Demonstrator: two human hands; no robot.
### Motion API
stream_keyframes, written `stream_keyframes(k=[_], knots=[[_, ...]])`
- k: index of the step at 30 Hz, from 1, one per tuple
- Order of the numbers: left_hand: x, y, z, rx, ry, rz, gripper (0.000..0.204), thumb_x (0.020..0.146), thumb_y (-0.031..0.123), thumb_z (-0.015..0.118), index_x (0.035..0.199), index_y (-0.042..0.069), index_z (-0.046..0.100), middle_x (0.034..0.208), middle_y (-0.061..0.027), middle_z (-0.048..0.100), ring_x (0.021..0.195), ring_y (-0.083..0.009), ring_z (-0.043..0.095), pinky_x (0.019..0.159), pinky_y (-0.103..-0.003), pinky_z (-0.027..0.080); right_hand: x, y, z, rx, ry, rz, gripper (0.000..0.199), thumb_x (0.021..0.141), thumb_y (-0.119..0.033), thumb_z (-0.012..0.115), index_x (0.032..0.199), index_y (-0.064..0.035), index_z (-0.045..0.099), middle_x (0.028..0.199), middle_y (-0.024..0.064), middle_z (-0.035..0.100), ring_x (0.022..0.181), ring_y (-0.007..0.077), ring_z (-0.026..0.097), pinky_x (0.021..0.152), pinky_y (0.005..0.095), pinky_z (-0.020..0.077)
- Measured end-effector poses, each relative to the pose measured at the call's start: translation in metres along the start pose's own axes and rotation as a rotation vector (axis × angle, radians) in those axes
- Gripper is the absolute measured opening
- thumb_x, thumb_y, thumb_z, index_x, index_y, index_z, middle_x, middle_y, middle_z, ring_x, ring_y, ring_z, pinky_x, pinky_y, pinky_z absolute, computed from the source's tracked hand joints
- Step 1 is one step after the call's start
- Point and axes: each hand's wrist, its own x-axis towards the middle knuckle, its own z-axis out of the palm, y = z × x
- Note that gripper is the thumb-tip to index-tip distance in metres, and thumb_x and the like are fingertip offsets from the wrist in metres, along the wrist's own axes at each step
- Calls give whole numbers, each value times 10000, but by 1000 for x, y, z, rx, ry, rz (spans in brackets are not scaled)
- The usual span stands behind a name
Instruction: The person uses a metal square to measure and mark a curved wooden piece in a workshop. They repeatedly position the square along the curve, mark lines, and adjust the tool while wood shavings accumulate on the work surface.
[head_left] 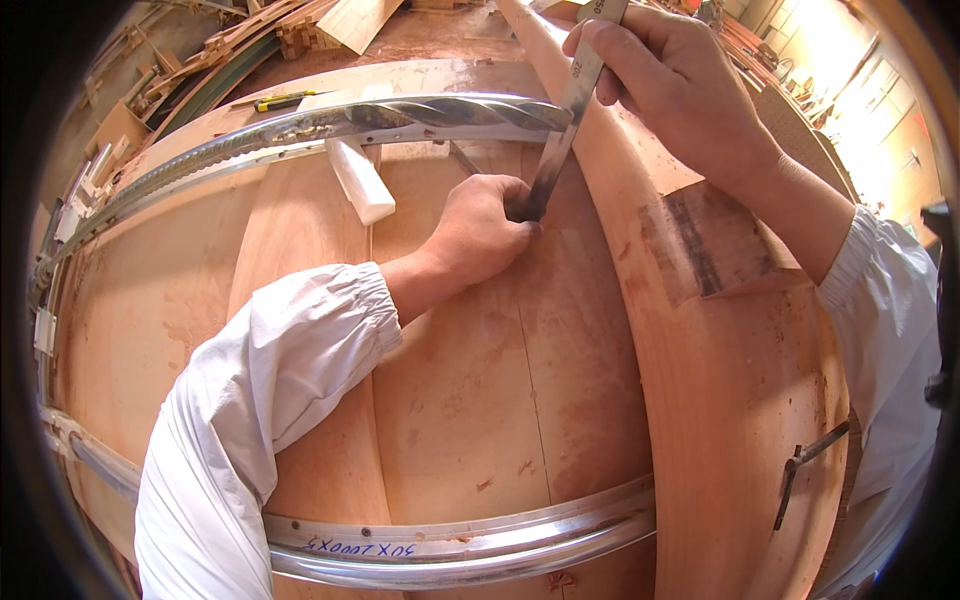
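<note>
A steel ruler stands tilted against the reddish wooden panel. My left hand pinches its lower end down on the wood near the panel's middle. Higher up, my right hand grips the ruler's upper part, beside a thick wooden beam running down the right side. Both forearms wear white sleeves.
Two metal bar clamps cross the panel: one with a twisted screw at the top, one along the bottom. A white block lies under the top clamp. A small clamp handle sticks out at right. Stacked lumber lies behind.
</note>
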Motion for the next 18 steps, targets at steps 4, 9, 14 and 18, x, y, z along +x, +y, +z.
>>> stream_keyframes(k=[4,9,14,18], knots=[[0,3,0,17,5,5,183,845,41,749,1000,-55,733,914,-50,739,844,-100,657,796,-274,561,-2,0,-3,11,-18,-41,353,1047,-247,525,985,19,749,881,93,743,816,152,696,782,315,564],[1,-2,1,20,12,11,176,842,40,747,989,-55,733,898,-52,736,838,-99,658,778,-278,554,3,13,12,104,34,-4,345,1091,-299,542,1077,-14,737,712,-32,566,594,14,437,538,207,353],[-1,3,0,32,29,33,179,827,54,748,966,-58,736,873,-84,747,811,-121,668,755,-306,548,2,11,6,84,-1,26,344,1096,-292,533,1112,-14,736,717,-27,567,579,11,436,528,204,352],[-2,6,1,44,43,23,192,812,76,758,958,-48,748,865,-121,758,798,-156,687,760,-329,551,2,15,8,70,3,-10,352,1107,-290,515,1133,-15,732,721,-25,563,552,13,431,506,202,346]])
